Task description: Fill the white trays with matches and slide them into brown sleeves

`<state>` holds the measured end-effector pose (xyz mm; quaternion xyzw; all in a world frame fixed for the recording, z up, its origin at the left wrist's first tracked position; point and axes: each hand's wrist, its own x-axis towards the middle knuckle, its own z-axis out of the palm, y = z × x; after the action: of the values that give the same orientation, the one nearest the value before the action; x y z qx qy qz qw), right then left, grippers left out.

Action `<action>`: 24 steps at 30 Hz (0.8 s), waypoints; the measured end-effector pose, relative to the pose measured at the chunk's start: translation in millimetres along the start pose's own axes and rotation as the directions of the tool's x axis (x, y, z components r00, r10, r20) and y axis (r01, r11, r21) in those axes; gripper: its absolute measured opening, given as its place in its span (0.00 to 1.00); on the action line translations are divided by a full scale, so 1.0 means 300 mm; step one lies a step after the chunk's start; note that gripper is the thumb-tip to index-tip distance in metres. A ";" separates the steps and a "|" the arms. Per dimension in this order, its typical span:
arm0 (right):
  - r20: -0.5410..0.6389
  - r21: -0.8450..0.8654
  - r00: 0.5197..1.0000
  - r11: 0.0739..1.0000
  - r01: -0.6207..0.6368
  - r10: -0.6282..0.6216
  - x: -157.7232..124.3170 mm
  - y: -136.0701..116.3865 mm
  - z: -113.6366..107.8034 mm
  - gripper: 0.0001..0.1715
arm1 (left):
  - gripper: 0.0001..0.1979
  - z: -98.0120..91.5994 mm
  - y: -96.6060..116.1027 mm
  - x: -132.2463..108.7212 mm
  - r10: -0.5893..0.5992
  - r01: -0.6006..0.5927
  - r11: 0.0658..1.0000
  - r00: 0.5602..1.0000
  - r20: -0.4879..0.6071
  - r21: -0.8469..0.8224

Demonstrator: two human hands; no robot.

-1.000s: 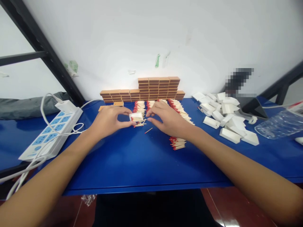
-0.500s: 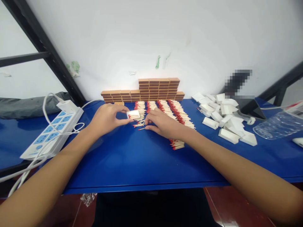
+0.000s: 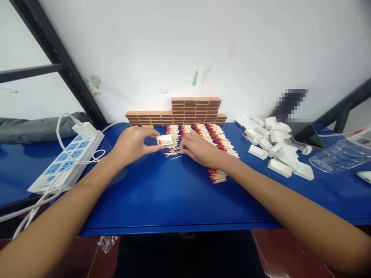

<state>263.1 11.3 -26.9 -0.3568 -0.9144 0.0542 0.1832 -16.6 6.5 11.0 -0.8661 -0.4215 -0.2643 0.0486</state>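
My left hand (image 3: 131, 144) pinches a small white matchbox tray (image 3: 165, 138) between thumb and fingers. Some red-tipped matches show inside the tray, its open side facing me. Just right of it, my right hand (image 3: 198, 148) has its thumb and fingertips closed at the end of a matchstick (image 3: 176, 152) among a few stray ones. A single loose match (image 3: 176, 157) lies on the blue table in front of those fingers. Behind and beside my right hand are several rows of red-headed matches (image 3: 222, 141), partly covered by the hand and forearm.
Brown matchboxes (image 3: 195, 110) are stacked against the wall. White empty trays (image 3: 278, 143) lie heaped on the right, near a dark tablet-like device (image 3: 307, 135) and a clear plastic package (image 3: 336, 156). A power strip (image 3: 68, 158) with white cables sits left on the blue table (image 3: 174, 204).
The right fingertips have moved slightly up and away from the loose match, which now lies free on the table. The left hand still holds the tray. The view has shifted a little.
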 end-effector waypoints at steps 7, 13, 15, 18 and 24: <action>-0.006 0.048 0.996 0.995 0.091 -0.091 -0.015 -0.044 -0.016 0.08 | 0.16 0.004 -0.007 -0.004 0.033 -0.033 0.999 0.999 -0.029 0.008; 0.069 0.001 0.996 0.998 0.062 -0.062 -0.014 -0.087 -0.012 0.11 | 0.16 0.011 -0.011 -0.005 0.053 -0.053 0.999 0.998 -0.041 0.006; 0.067 0.010 0.997 0.999 0.046 -0.046 -0.011 -0.086 -0.009 0.09 | 0.16 0.012 -0.013 -0.005 0.047 -0.046 0.999 0.998 -0.040 0.010; 0.039 0.060 0.998 0.998 0.037 -0.039 -0.010 -0.078 -0.003 0.04 | 0.16 0.011 -0.016 -0.005 0.048 -0.048 0.999 0.998 -0.030 0.006; 0.010 0.059 0.999 0.997 0.041 -0.042 -0.012 -0.074 0.003 0.05 | 0.16 0.009 -0.014 -0.004 0.037 -0.037 0.999 0.999 -0.010 0.018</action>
<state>251.1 -7.3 -23.7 -0.3320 -0.9206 0.0792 0.1897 -19.3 9.2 7.6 -0.8719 -0.4074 -0.2640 0.0633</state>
